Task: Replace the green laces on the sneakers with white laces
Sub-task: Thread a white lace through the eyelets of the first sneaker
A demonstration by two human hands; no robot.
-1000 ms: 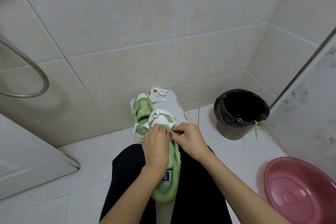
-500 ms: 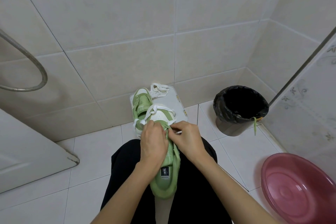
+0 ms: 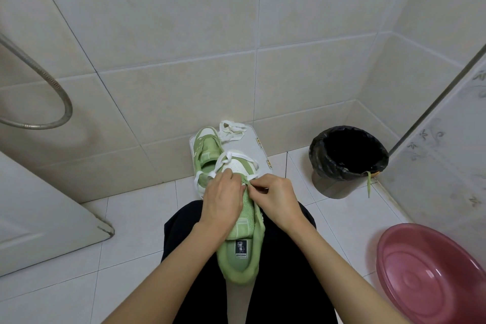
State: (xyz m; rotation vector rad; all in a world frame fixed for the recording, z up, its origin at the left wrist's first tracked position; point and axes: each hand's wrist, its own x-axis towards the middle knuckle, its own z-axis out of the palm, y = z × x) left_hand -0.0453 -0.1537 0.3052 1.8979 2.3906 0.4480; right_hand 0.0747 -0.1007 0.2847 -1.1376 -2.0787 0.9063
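the sneaker (image 3: 240, 221) lies heel-toward-the-body on the person's lap (image 3: 284, 258), its toe reaching out over the white stool (image 3: 252, 144). a white lace (image 3: 228, 158) is already crossed through the rows by the toe. compared with a second ago very little has shifted: both hands sit at the same middle eyelets, only drawn a touch closer together, and the laced stretch looks no longer than it did. so this reads as one eyelet being worked, not a row finished. the left hand (image 3: 223, 202) is curled over the upper, its fingertips tucked at the eyelet row and gripping the shoe. the right hand (image 3: 276, 200) has thumb and forefinger pinched together at a small green eyelet loop (image 3: 246, 182), most likely on the lace tip, though the tip itself is hidden. the upper eyelets nearer the tongue still look bare, so this shoe is perhaps half laced. just beyond, the second sneaker (image 3: 207, 150) rests on the stool with no lace that i can make out, and a spare white lace (image 3: 232, 132) lies bunched beside it. a green lace (image 3: 369, 184) hangs over the rim of the bin (image 3: 326, 181), and a pink basin (image 3: 410, 297) sits nearer on the right.
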